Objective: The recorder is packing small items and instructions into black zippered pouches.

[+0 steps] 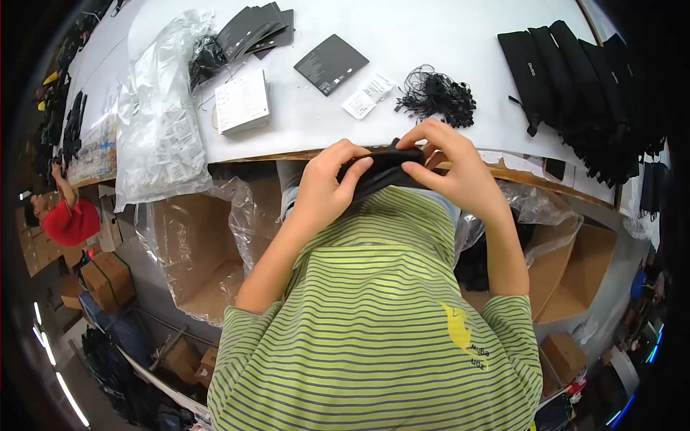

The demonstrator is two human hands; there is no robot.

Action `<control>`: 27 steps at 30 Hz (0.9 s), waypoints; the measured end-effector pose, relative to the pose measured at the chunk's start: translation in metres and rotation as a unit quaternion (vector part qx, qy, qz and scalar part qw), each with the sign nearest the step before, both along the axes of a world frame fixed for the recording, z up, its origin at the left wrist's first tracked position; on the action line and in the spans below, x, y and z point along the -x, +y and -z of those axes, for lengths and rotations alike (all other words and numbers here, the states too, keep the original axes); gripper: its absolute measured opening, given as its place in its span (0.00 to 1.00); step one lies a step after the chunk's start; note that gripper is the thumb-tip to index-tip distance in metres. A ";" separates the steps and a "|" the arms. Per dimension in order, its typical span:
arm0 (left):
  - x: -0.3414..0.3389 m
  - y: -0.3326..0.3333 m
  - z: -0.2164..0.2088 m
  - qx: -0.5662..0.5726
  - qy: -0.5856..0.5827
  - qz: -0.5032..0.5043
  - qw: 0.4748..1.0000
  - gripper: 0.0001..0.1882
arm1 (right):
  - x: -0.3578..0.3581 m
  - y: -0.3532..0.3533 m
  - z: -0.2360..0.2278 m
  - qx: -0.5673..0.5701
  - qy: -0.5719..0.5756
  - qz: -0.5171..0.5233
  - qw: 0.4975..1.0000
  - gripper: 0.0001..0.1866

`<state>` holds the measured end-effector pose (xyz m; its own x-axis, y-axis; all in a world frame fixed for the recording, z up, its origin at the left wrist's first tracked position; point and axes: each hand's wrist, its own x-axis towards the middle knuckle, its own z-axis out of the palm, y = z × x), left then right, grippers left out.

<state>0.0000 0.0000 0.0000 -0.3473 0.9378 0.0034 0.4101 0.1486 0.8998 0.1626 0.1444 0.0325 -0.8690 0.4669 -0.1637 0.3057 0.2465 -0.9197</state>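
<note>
A piece of black fabric (pixel 388 174) is held over my lap at the table's front edge. My left hand (pixel 332 179) pinches its left side between thumb and fingers. On the other side, my right hand (pixel 456 167) grips the fabric's upper right part, thumb and fingers closed on it. Much of the piece is folded or hidden by my hands. Just beyond, on the white table (pixel 302 129), lie a square black card (pixel 331 65), a white printed label (pixel 368 96) and a tangled bunch of black cords (pixel 435 98).
A stack of white cards (pixel 242 103), fanned black cards (pixel 253 30) and a clear plastic bag of labels (pixel 162 118) occupy the left. Several black fabric pieces (pixel 557 75) overlap at right. Plastic-lined cartons (pixel 194 244) stand below the table. A person in red (pixel 70 221) is far left.
</note>
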 end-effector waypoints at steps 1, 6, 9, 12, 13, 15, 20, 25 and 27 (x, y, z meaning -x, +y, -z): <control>0.001 0.000 -0.003 0.013 0.007 0.003 1.000 0.07 | 0.001 -0.002 -0.001 -0.015 0.000 -0.005 1.000 0.10; 0.002 0.000 -0.006 0.010 -0.033 0.024 0.999 0.08 | 0.005 -0.006 0.004 -0.047 0.026 -0.004 0.999 0.09; 0.004 -0.003 -0.007 0.029 -0.078 0.040 0.996 0.08 | 0.003 -0.007 0.008 0.009 0.013 0.001 1.000 0.06; 0.002 -0.004 -0.007 0.047 -0.125 0.061 0.989 0.08 | 0.000 -0.008 0.011 0.030 0.038 -0.001 0.999 0.06; -0.001 -0.004 -0.008 0.035 -0.160 0.036 0.986 0.08 | 0.000 -0.011 0.015 0.039 0.054 0.019 0.998 0.07; -0.006 -0.004 -0.009 0.024 -0.195 0.012 0.980 0.08 | 0.000 -0.013 0.020 0.050 0.070 0.039 0.996 0.08; -0.007 -0.005 -0.012 0.000 -0.036 0.014 0.999 0.09 | 0.000 -0.017 0.032 0.136 0.058 0.094 0.985 0.09; -0.005 -0.004 -0.017 0.002 -0.005 0.041 0.999 0.11 | -0.003 -0.022 0.035 0.242 0.092 0.110 0.960 0.09; -0.005 -0.003 -0.019 0.006 -0.003 0.055 0.998 0.11 | -0.006 -0.024 0.034 0.275 0.101 0.126 0.948 0.08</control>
